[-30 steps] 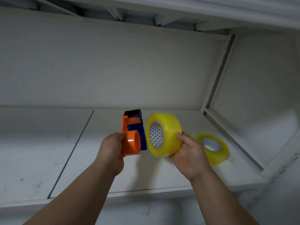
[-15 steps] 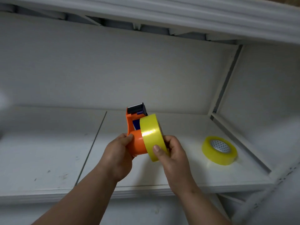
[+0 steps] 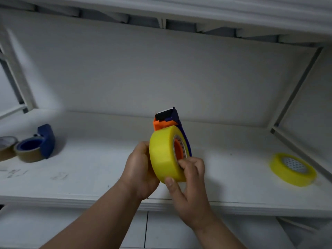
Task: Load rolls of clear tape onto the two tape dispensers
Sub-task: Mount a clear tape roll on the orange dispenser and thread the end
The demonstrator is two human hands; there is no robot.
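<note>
An orange and blue tape dispenser (image 3: 166, 121) is held above the white shelf (image 3: 224, 178) by my left hand (image 3: 139, 169). A thick yellow-tinted tape roll (image 3: 162, 155) sits over the dispenser's orange hub, which shows through the roll's core. My right hand (image 3: 188, 178) grips the roll's lower edge, thumb on the outer face and fingers at the core. A second, thinner tape roll (image 3: 292, 169) lies flat on the shelf at the right. A blue dispenser (image 3: 45, 141) carrying a brownish roll stands at the left.
Another brownish roll (image 3: 6, 147) lies at the far left edge beside the blue dispenser. The shelf has a back wall, a side wall on the right and another shelf (image 3: 179, 8) overhead. A lower shelf level shows under my arms.
The yellow roll has gone from beside the dispenser onto its orange hub. My view has shifted left, so the blue dispenser at the left now shows.
</note>
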